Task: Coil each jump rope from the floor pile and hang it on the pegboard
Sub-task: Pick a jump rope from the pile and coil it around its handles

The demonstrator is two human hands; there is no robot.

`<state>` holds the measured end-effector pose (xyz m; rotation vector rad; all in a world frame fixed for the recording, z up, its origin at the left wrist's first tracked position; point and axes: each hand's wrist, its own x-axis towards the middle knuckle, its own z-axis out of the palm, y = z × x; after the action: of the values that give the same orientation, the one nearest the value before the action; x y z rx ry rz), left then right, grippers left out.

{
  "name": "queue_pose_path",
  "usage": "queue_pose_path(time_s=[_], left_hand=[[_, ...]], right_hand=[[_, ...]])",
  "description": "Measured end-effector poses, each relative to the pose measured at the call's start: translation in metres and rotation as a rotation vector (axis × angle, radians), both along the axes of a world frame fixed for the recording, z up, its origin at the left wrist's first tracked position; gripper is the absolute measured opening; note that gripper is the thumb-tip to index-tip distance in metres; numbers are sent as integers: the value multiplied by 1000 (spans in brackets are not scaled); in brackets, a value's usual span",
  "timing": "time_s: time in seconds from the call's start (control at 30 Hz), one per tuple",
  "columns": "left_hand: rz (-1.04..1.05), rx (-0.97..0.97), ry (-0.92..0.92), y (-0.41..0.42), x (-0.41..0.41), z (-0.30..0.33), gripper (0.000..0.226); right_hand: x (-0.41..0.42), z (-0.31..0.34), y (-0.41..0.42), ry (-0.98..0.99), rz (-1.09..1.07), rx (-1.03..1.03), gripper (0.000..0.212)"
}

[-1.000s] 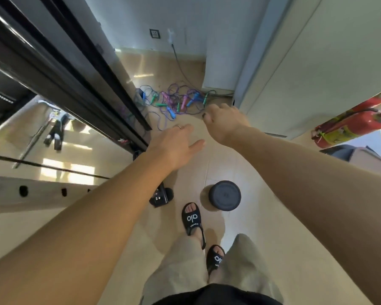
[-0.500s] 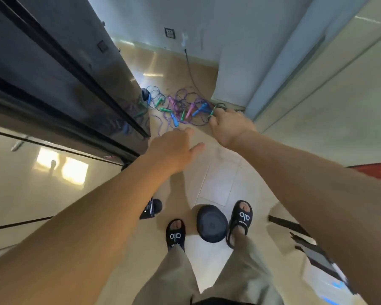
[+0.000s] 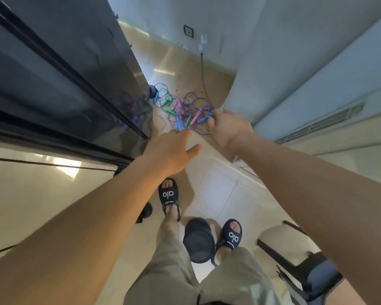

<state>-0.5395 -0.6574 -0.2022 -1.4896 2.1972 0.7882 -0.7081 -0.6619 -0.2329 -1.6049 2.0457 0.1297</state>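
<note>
Jump ropes [image 3: 180, 111] piled on floor [image 3: 218, 190] ahead, between cabinet [image 3: 64, 62] at left and wall [image 3: 295, 62] at right; round disc [image 3: 198, 241] between the feet.

Purple and blue jump ropes [image 3: 183, 111] with green, pink and blue handles tangle on beige floor tiles [image 3: 220, 190], beside a glossy black cabinet [image 3: 64, 73]; black sandals [image 3: 169, 195] carry white lettering, above olive trousers [image 3: 169, 271].

Gloss on cabinet and floor, matt on cloth and rubber

A glossy dark cabinet [image 3: 59, 69] and polished tiled floor [image 3: 218, 190] are seen; ropes [image 3: 191, 106] look corded with smooth plastic handles; sandals [image 3: 168, 194] appear matt rubber, trousers [image 3: 174, 271] woven cloth.
</note>
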Motion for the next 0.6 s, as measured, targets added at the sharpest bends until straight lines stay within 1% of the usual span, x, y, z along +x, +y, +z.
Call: queue_pose_path(time_s=[0.17, 0.27, 0.43, 0.6], left_hand=[[-42, 19, 8, -70, 10, -29, 59], [-85, 27, 0, -100, 18, -40, 62], [-109, 56, -8, -140, 16, -53, 63], [-71, 50, -16, -174, -1, -73, 63]], right_hand=[[11, -15, -57, -5, -94, -30, 43], [17, -23, -82, -11, -130, -14, 44], [15, -35, -114, -17, -138, 12, 43], [1, -62, -155, 13, -102, 28, 41]])
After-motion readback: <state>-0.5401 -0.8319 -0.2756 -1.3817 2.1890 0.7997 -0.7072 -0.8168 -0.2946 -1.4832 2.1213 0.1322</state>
